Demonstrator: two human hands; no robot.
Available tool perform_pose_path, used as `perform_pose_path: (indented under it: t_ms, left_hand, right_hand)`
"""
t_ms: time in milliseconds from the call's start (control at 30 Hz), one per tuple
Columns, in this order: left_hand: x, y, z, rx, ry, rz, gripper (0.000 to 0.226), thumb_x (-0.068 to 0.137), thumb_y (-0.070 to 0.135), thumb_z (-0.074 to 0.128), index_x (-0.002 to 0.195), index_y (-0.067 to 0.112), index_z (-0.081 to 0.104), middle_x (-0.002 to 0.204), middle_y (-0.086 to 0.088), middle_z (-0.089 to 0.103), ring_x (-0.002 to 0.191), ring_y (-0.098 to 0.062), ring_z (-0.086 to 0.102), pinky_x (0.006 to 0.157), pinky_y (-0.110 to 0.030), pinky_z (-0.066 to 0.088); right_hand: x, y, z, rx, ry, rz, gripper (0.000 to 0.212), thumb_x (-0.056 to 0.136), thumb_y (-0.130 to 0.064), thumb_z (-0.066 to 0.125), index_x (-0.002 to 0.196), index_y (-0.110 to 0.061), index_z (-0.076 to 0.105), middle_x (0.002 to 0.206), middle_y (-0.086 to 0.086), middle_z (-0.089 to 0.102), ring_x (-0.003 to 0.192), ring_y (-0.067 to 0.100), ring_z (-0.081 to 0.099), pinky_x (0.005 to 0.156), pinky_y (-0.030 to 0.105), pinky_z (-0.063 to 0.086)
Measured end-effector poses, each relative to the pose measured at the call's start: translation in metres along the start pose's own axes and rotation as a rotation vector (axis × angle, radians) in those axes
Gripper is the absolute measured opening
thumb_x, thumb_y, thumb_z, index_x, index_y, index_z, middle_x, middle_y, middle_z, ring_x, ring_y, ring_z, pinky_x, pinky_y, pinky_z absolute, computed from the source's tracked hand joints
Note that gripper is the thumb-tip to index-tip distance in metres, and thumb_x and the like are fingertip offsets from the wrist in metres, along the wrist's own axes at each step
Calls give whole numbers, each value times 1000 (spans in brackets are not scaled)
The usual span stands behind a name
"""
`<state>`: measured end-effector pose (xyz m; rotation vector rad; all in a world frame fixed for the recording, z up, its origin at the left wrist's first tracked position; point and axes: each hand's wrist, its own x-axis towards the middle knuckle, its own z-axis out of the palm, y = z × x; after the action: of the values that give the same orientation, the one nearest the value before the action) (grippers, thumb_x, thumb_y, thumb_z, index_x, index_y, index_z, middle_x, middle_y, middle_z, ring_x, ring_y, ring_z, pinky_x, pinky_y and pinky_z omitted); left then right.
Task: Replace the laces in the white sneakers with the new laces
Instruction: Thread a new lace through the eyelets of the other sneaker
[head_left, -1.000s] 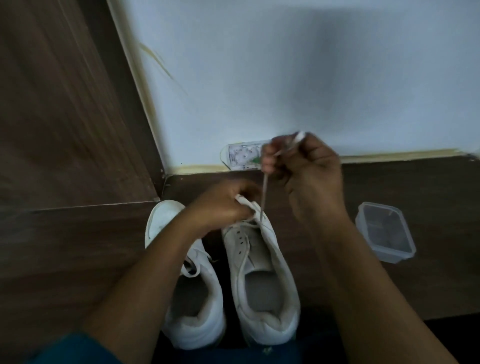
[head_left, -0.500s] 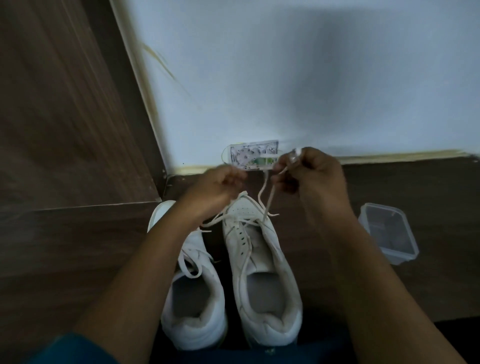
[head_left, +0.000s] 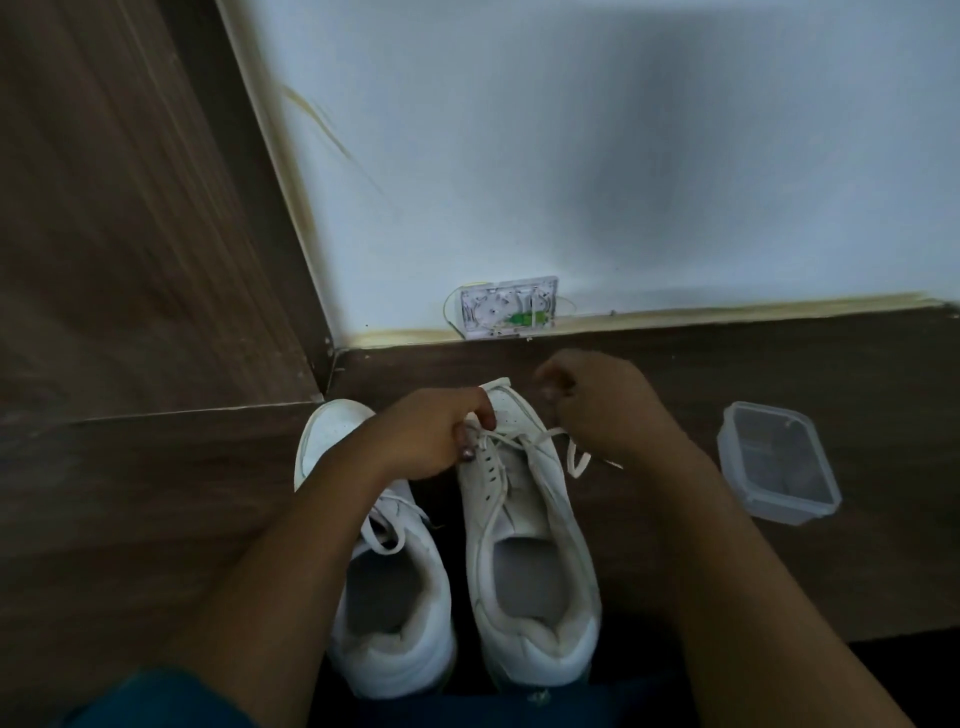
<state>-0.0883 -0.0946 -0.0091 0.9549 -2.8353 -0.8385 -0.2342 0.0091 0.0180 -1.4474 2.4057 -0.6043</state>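
left hand (head_left: 428, 434): your fingers are curled down at the toe-end eyelets of the centre sneaker (head_left: 524, 519), just below mid-frame, and pinch the lace (head_left: 519, 439) there.
right hand (head_left: 597, 410): to the right of that sneaker's toe, your fingers are curled in and hold the lace, which leads in under your palm.
lace: it crosses the lowest eyelets only. A strand runs right to your right hand, and a loose loop lies on the floor (head_left: 779, 571) just below it.
centre sneaker: white, toe toward the top of the frame, heel at the bottom edge. The upper eyelets are bare and the tongue is exposed.
second sneaker (head_left: 384, 587): white, just beside the first on its left and parallel to it. Your left forearm covers part of it. A second lace (head_left: 387, 525) lies looped across its tongue.
plastic container (head_left: 776, 462): clear, lidless, on the floor at the right, well apart from the shoes.
wall box (head_left: 506, 309): small and open, at the foot of the white wall (head_left: 571, 156), above your hands.
wood panel (head_left: 104, 208): fills the left of the frame.
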Motion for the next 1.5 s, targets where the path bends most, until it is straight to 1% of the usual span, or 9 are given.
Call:
perform_pose_path:
  t_ms: [133,300,533,867,967,1067,1133,1300,1500]
  left_hand:
    - [0,7,-2,-276,30,-138,30,84,9,62,111,16,51,81,-2,58,74,-18,59,71,-37,51]
    - [4,22,10,-309,156,-242,31,72,15,78,92,20,55,94,-7,60,77,-23,62,70,-37,56]
    - [3,21,13,-411,134,-303,29,80,-4,50,77,25,50,89,-8,54,78,-24,54,77,-47,52]
    - [-6,45,17,244,227,-270,13,88,8,52,96,2,60,103,-14,63,100,-27,60,74,-28,42]
    - [-1,38,17,-55,122,-376,20,92,6,46,100,-1,63,103,-20,63,94,-30,60,75,-33,42]
    - [-6,31,9,-724,30,-520,18,91,6,48,78,9,60,70,-11,52,59,-19,45,55,-32,34]
    - [-8,26,6,-881,-30,-546,19,87,14,54,68,16,55,61,0,46,55,-12,39,52,-26,29]
    - [-6,32,2,-522,36,-395,22,74,13,73,56,16,60,39,9,46,44,-10,39,45,-20,27]
    - [-8,29,-9,-1338,216,-289,25,79,-8,48,75,16,51,56,-3,61,54,-15,53,55,-25,38]
  right_hand:
    - [-5,-5,1,-59,-255,-111,23,90,-28,61,109,-17,67,113,1,64,100,15,59,87,29,49]
    - [-4,-7,1,-79,-244,-102,18,89,-15,62,105,-15,70,114,2,65,104,17,60,86,25,46]
    - [0,-3,11,-162,-211,-82,19,88,-14,61,105,-16,71,111,4,66,102,19,61,86,27,46]
    - [7,4,19,-104,-179,-35,19,86,-16,62,102,-8,69,102,8,69,92,22,65,82,34,55]
    - [8,7,20,-92,-159,-10,15,83,-15,61,93,-7,68,92,7,68,84,22,65,71,29,53]
    - [10,7,20,-67,-152,39,17,81,-19,61,66,-12,57,67,1,57,71,21,58,59,23,42]
    - [10,6,21,54,-192,107,26,82,-24,62,61,-15,50,64,1,52,67,21,54,54,23,41]
    - [1,-6,4,554,-253,131,36,87,-26,63,53,-18,54,55,-1,47,50,14,44,52,25,39]
    - [-9,-5,-27,1433,-161,40,29,70,-27,66,44,-16,59,68,6,55,70,20,57,76,36,50]
